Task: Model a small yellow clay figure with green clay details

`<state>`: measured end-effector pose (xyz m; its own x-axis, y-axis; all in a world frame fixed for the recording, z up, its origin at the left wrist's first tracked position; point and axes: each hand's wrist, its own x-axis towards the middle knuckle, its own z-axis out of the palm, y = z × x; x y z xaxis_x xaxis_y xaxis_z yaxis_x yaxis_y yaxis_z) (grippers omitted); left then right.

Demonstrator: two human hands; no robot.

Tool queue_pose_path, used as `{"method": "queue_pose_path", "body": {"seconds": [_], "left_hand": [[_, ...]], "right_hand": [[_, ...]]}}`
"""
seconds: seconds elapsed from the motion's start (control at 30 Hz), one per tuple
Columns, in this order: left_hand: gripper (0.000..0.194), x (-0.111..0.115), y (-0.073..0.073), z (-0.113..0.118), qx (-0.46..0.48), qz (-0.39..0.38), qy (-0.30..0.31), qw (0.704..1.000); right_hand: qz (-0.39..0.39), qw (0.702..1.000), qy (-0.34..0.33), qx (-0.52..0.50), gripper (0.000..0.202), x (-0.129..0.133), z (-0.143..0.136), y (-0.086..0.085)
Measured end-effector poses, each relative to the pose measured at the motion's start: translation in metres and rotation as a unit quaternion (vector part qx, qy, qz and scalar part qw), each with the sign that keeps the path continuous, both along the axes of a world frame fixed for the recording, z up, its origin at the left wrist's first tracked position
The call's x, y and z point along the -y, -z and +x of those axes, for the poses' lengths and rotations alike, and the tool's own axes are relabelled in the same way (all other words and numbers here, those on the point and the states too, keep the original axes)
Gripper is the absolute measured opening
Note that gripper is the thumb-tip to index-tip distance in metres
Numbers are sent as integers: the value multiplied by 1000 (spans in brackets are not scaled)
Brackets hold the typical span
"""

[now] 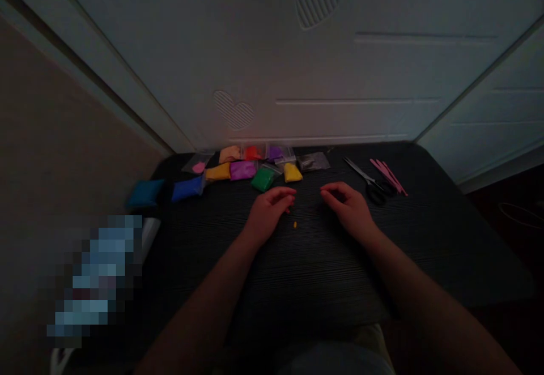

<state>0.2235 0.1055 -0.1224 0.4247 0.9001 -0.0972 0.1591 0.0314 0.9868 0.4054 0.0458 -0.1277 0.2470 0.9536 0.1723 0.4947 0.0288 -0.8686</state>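
Dim in here — the far packets are hard to read, and a pixelated patch hides whatever sits at the table's left edge; the forearms are cut off by the bottom of the view. Both hands rest palm-down on the dark table [425, 239], wrists low, fingers curled loosely inward; the left hand [271, 209] grips nothing I can make out, its fingertips bent toward a tiny orange bit [294, 225] lying on the table just beside it, between the two hands and touching neither; the right hand [348, 205] is half-closed too, seemingly empty, though its underside is hidden. Beyond the knuckles, a row of coloured clay packets — the yellow packet [293, 172] and green packet [262, 179] nearest the left hand; scissors [369, 182] and pink sticks [389, 175] lie near the right.
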Motion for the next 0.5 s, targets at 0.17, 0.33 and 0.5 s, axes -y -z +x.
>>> {"method": "queue_pose_path", "body": {"seconds": [0.17, 0.33, 0.5], "left_hand": [[23, -10, 14, -4, -53, 80, -29, 995], [23, -12, 19, -3, -56, 92, -25, 994], [23, -9, 18, -2, -62, 103, -13, 993]], "right_hand": [[-61, 994, -73, 54, 18, -2, 14, -1], [-30, 969, -190, 153, 14, 7, 13, -1], [0, 959, -179, 220, 15, 12, 7, 4]]}}
